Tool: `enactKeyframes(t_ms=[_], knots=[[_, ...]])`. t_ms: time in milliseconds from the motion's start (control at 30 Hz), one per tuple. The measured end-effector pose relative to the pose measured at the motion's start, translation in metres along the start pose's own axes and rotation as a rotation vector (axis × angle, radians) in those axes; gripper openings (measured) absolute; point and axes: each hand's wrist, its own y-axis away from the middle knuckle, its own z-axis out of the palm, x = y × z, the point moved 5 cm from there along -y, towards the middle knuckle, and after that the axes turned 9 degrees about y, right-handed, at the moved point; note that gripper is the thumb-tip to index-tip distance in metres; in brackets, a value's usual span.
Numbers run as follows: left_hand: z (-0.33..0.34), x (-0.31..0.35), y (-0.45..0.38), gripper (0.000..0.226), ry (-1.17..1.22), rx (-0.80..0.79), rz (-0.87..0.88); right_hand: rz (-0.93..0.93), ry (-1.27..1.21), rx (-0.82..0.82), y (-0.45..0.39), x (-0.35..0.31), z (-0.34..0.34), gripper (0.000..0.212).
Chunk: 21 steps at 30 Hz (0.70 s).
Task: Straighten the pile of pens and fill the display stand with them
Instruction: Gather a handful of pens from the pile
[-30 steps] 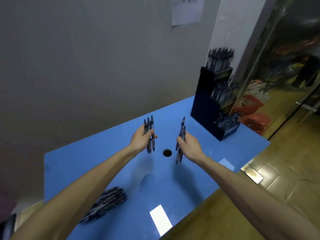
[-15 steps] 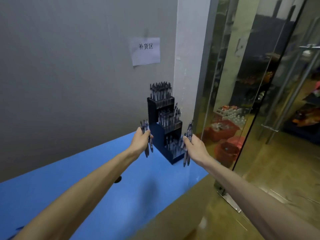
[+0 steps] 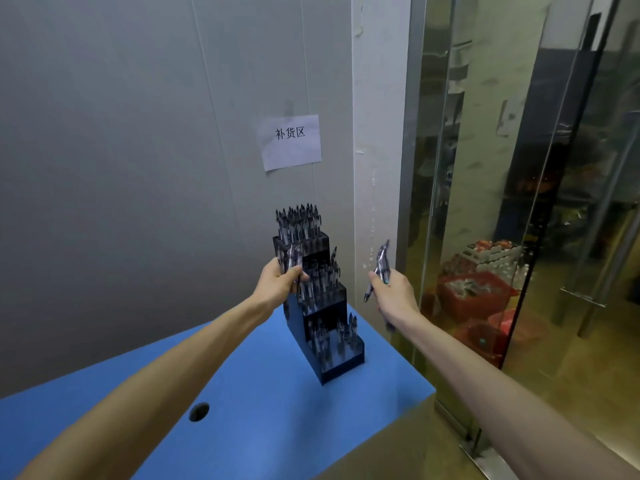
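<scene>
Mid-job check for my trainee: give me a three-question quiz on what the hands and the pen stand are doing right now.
1. True or false: the left hand holds pens in front of the display stand.
2. Which tier looks least full? A) top B) middle C) bottom
3. Fill in: the right hand grips its pens to the ____ of the stand, over the blue table edge.

Key: 1 true; 2 C, gaps show among its pens; 3 right.
</scene>
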Motion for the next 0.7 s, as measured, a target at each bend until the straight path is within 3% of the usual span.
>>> enactKeyframes(t_ms=[400, 700], knots=[[0.031, 0.009, -0.135, 0.012, 0.101, 0.019, 0.041, -0.053, 0.017, -0.186, -0.168, 0.009, 0.004, 0.022], [0.043, -0.001, -0.169, 0.006, 0.043, 0.206, 0.009, -0.025, -0.01, -0.216, -0.255, 0.025, 0.046, 0.018]])
